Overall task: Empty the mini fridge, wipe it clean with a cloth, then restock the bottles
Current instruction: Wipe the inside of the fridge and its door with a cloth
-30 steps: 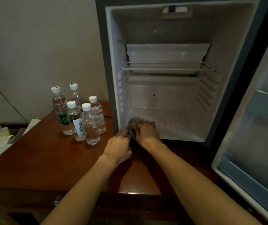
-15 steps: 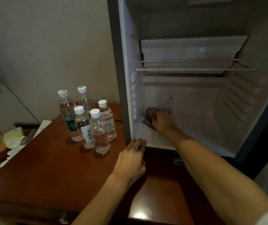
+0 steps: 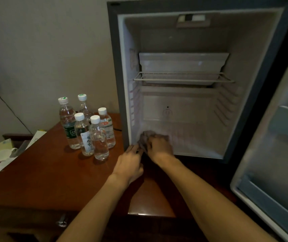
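Note:
The mini fridge (image 3: 255, 49) stands open on a wooden table, and no bottles show inside it. My right hand (image 3: 159, 148) holds a crumpled brownish cloth (image 3: 146, 137) against the fridge floor at its front left corner. My left hand (image 3: 129, 165) rests with straight fingers on the fridge's lower front edge, just left of the cloth. Several clear water bottles (image 3: 87, 126) with white caps stand grouped on the table left of the fridge.
The fridge door (image 3: 279, 154) hangs open at the right. A wire shelf (image 3: 183, 78) spans the upper interior. The wooden table (image 3: 43, 172) carries a white cup (image 3: 4, 153) and papers at its far left edge.
My right hand has pulled the cloth from deeper along the fridge floor back to the front left corner. The left hand stays at the front edge. The view has backed away.

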Demonstrator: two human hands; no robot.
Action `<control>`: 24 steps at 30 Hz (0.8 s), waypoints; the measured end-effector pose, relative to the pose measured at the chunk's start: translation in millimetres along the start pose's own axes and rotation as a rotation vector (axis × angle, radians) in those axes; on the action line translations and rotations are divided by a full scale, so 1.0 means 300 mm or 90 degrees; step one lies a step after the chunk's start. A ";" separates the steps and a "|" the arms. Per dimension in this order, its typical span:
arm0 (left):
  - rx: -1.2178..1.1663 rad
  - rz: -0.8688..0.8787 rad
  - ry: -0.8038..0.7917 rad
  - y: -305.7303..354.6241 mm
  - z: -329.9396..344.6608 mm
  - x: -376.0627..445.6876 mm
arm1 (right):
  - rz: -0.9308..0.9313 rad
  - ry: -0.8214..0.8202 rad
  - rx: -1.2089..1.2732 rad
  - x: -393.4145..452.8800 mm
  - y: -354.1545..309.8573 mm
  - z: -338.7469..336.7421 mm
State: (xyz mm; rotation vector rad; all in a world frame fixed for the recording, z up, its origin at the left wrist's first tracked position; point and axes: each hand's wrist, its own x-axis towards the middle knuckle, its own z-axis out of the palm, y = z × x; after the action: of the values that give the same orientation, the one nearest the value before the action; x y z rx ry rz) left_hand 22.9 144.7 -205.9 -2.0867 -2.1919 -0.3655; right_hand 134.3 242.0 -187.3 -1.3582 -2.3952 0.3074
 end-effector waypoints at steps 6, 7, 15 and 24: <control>-0.004 -0.003 -0.006 0.000 -0.009 -0.005 | -0.015 0.029 -0.029 -0.072 -0.008 0.021; -0.004 -0.002 -0.006 -0.002 -0.007 -0.004 | -0.007 0.019 -0.034 -0.059 -0.011 0.016; -0.008 0.007 0.009 -0.018 0.032 0.001 | -0.043 0.056 0.021 0.098 0.015 -0.001; -0.005 0.060 0.059 -0.058 0.087 0.006 | -0.022 0.053 0.032 0.350 0.046 -0.013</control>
State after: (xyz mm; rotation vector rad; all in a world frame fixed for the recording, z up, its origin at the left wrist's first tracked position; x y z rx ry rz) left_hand 8.1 151.9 -232.8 -2.1225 -2.0366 -0.4535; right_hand 97.7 339.4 -166.8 -1.2810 -2.3245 0.2927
